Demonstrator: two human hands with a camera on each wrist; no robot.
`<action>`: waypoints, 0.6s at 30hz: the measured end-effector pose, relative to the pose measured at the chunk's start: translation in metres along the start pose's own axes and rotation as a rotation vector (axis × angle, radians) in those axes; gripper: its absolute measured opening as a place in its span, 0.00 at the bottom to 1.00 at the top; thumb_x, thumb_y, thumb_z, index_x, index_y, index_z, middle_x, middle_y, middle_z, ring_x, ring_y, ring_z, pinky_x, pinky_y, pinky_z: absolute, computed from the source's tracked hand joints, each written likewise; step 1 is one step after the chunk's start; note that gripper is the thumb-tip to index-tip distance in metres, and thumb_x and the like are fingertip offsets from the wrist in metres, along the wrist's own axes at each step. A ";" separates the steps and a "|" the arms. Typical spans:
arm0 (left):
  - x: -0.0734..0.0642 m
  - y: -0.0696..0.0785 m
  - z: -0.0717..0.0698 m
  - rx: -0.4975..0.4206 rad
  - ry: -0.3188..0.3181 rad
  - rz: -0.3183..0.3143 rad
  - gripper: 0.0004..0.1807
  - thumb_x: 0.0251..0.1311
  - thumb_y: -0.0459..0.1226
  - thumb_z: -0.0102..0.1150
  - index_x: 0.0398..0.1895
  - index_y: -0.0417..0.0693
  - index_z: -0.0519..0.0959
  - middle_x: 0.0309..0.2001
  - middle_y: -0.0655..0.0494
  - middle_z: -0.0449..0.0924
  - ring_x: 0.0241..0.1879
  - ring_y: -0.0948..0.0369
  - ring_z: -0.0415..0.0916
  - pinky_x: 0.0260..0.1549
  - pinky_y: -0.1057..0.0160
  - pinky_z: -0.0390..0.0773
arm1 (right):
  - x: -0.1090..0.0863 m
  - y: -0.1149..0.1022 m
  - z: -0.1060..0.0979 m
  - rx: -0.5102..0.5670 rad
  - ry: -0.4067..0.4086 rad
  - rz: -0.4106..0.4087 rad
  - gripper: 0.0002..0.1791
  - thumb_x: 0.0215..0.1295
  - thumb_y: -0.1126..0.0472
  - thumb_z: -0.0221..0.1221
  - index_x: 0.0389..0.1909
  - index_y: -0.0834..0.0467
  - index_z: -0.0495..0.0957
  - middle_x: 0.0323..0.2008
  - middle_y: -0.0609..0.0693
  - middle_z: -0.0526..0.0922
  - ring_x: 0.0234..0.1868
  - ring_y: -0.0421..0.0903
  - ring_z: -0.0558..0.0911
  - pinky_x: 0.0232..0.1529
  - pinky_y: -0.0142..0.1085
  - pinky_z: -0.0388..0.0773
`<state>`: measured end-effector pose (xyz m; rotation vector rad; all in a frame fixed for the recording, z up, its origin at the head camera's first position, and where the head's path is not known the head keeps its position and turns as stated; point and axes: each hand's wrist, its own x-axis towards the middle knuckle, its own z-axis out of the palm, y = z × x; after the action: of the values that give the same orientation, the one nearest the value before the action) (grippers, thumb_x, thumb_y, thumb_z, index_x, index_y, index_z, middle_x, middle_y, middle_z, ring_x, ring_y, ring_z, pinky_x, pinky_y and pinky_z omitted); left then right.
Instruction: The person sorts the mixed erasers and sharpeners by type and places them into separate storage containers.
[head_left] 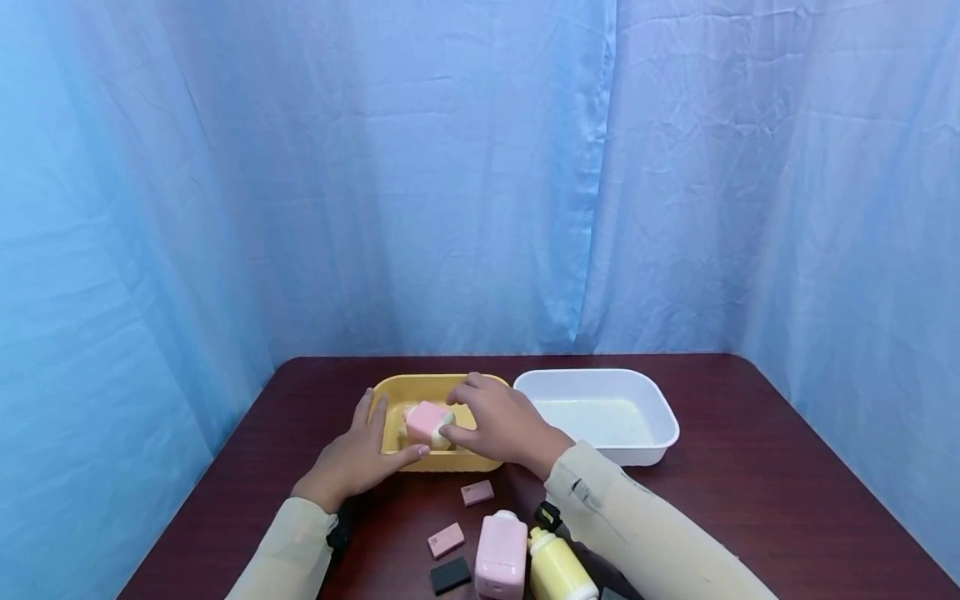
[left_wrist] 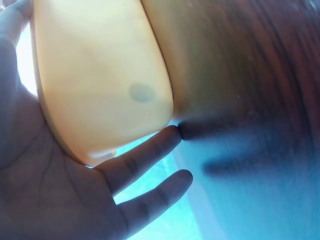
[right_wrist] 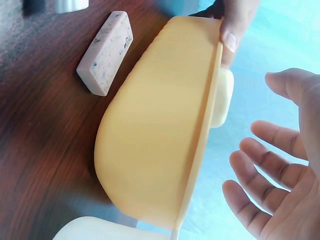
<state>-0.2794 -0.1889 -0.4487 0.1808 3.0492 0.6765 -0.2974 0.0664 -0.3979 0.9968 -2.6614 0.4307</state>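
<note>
A yellow plastic basin [head_left: 480, 463] stands on the dark table, with a pink bottle [head_left: 426, 419] with cream ends lying in it. My left hand [head_left: 362, 450] spreads around the basin's near left corner. Its thumb rests at the front rim, and the fingers extend fairly straight along the left side; the left wrist view shows them close against the basin's wall [left_wrist: 100, 75]. Above the basin's right part hovers my right hand [head_left: 504, 421], its fingers loosely bent. In the right wrist view that hand [right_wrist: 280, 175] holds nothing and is apart from the cream end [right_wrist: 223, 97] showing over the rim.
Right of the yellow basin is a white basin [head_left: 667, 433]. Nearer lie two small pink blocks, one block [head_left: 477, 492] close to the yellow basin and another block [head_left: 446, 540] below it. A black block [head_left: 450, 575], a pink bottle [head_left: 501, 554] and a yellow bottle [head_left: 558, 567] are at the front.
</note>
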 end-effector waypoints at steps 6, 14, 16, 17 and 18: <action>0.000 0.001 0.000 -0.009 -0.007 -0.003 0.72 0.48 0.82 0.52 0.85 0.47 0.43 0.85 0.47 0.32 0.55 0.43 0.81 0.45 0.43 0.83 | -0.011 0.004 -0.008 0.032 0.028 -0.007 0.24 0.66 0.38 0.65 0.54 0.49 0.84 0.50 0.43 0.81 0.48 0.40 0.81 0.47 0.40 0.82; 0.000 0.002 -0.001 -0.009 -0.010 -0.013 0.72 0.48 0.82 0.52 0.85 0.46 0.43 0.85 0.46 0.32 0.57 0.41 0.80 0.48 0.40 0.82 | -0.028 0.008 -0.025 0.092 0.080 0.021 0.20 0.67 0.40 0.66 0.54 0.46 0.83 0.49 0.42 0.81 0.45 0.37 0.81 0.45 0.37 0.81; 0.000 0.001 0.000 -0.004 -0.008 -0.016 0.72 0.48 0.82 0.52 0.85 0.47 0.43 0.85 0.46 0.32 0.58 0.41 0.79 0.48 0.40 0.82 | -0.032 0.008 -0.029 0.099 0.082 0.024 0.19 0.67 0.41 0.66 0.53 0.45 0.83 0.49 0.42 0.80 0.45 0.37 0.81 0.46 0.37 0.81; 0.000 0.001 0.000 -0.001 -0.007 -0.017 0.72 0.48 0.82 0.52 0.85 0.47 0.42 0.85 0.46 0.32 0.58 0.41 0.79 0.48 0.40 0.82 | -0.033 0.008 -0.030 0.103 0.082 0.025 0.19 0.67 0.41 0.66 0.53 0.45 0.83 0.49 0.41 0.80 0.45 0.37 0.81 0.46 0.38 0.81; 0.000 0.001 0.001 0.000 -0.008 -0.017 0.72 0.48 0.83 0.51 0.85 0.48 0.42 0.85 0.47 0.32 0.58 0.41 0.79 0.48 0.40 0.82 | -0.035 0.008 -0.032 0.106 0.083 0.026 0.19 0.67 0.41 0.66 0.53 0.45 0.83 0.48 0.40 0.80 0.45 0.37 0.81 0.46 0.38 0.81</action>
<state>-0.2797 -0.1880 -0.4492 0.1573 3.0392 0.6738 -0.2727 0.1046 -0.3826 0.9529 -2.6030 0.6117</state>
